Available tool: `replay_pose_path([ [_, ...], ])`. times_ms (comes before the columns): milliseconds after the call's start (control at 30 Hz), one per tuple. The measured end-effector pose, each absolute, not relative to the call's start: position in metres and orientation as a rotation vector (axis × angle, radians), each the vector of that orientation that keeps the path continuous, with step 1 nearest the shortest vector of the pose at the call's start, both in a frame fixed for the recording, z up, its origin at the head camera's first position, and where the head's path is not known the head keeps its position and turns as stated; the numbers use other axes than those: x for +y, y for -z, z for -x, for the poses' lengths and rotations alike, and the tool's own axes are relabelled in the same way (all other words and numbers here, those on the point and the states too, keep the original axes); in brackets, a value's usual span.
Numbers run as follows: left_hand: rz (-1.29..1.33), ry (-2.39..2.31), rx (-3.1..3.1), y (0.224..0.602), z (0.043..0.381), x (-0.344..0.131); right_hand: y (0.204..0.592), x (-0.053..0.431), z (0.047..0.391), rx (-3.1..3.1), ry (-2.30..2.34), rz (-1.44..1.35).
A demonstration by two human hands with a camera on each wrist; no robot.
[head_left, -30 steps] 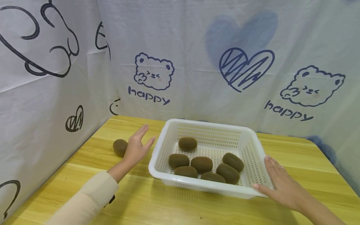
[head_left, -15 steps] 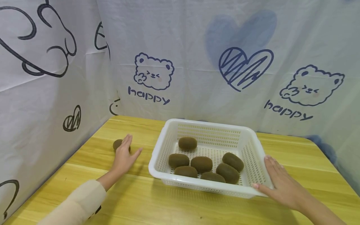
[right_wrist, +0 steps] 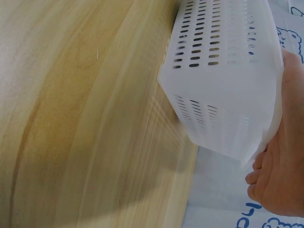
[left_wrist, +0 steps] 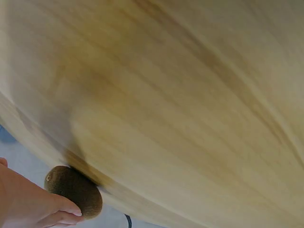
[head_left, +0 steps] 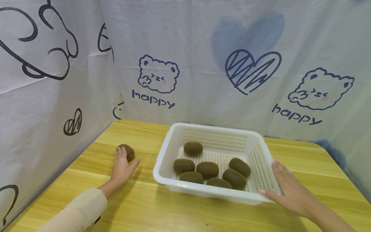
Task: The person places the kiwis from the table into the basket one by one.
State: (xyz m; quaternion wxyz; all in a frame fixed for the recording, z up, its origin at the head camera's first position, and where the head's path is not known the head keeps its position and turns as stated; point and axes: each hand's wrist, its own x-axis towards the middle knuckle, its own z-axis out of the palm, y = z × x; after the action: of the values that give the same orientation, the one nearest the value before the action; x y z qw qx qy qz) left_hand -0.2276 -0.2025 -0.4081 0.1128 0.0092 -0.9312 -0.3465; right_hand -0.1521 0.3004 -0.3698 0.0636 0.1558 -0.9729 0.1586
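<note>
At the left of the table lies one brown kiwi (head_left: 128, 153). My left hand (head_left: 119, 169) is at it, fingers against its near left side and thumb held out to the right, apart from it. In the left wrist view the fingertips touch the kiwi (left_wrist: 71, 187). A white plastic basket (head_left: 213, 192) with slotted walls stands at the centre, with several kiwis (head_left: 207, 169) inside. My right hand (head_left: 292, 190) holds its near right corner, thumb on the rim and fingers along the right side. The right wrist view shows the fingers at the rim of the basket (right_wrist: 223, 85).
The wood-grain table (head_left: 162, 212) has rounded far corners. White cloth (head_left: 203, 80) with printed bears and hearts hangs behind it, and more cloth (head_left: 58, 106) hangs close along the left edge.
My left hand has moved left and down from beside the basket to the loose kiwi, and its fingers have come to the kiwi's side. The right hand and basket have stayed put.
</note>
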Motion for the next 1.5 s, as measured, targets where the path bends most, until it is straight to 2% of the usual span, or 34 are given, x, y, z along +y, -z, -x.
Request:
replay_pose_path([
  [800, -0.262, 1.141, -2.752, 0.411, 0.247, -0.21, 0.369, 0.299, 0.154, -2.939, -0.469, -0.468],
  [1500, -0.334, 1.088, -2.638, 0.415, 0.262, -0.219, 0.37, 0.3, 0.153, -2.944, -0.495, -0.458],
])
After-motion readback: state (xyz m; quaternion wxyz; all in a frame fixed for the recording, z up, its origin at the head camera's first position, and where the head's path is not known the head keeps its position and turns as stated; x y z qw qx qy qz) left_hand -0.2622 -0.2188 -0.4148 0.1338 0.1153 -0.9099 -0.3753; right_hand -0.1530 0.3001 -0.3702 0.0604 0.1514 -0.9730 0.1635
